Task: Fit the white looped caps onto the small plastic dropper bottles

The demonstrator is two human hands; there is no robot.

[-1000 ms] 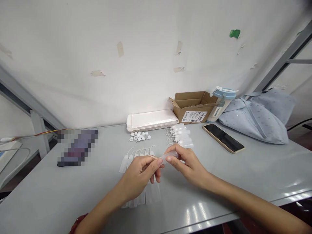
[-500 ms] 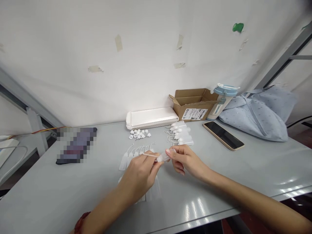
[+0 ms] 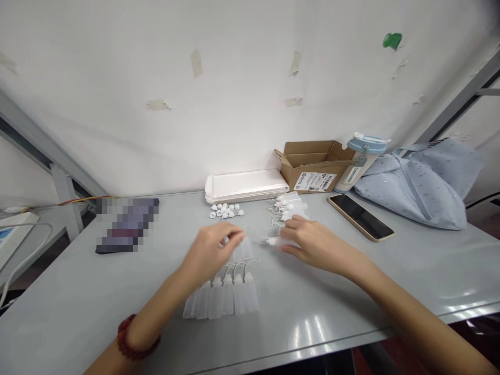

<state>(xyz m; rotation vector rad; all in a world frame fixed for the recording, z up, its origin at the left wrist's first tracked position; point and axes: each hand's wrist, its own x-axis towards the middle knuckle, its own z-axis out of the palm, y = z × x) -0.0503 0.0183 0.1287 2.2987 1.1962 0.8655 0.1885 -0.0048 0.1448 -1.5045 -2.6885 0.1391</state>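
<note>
My right hand [image 3: 308, 240] is closed around a small translucent squeeze bottle [image 3: 274, 241], its narrow tip pointing left. Just behind that hand lies a pile of similar bottles [image 3: 288, 200] with thin tubes. My left hand [image 3: 213, 246] hovers over the back row of bottles [image 3: 246, 249], fingertips curled close to the thumb; whether anything is between them is hidden. In front, a row of bottles [image 3: 227, 298] lies side by side, their thin tubes pointing away from me. Several small white caps [image 3: 224, 210] are heaped beyond my left hand.
Stacked white packets [image 3: 246, 186] lie against the wall, beside an open cardboard box [image 3: 312, 174] and a blue-lidded cup [image 3: 359, 161]. At the right are a phone [image 3: 361, 217] and a light blue cloth bag [image 3: 414, 192]. A blurred-out dark object [image 3: 128, 226] lies at the left.
My hands have parted; both were on one bottle before. The right hand has moved right with a bottle, and the left has drawn back left, uncovering the front row. The view has shifted slightly.
</note>
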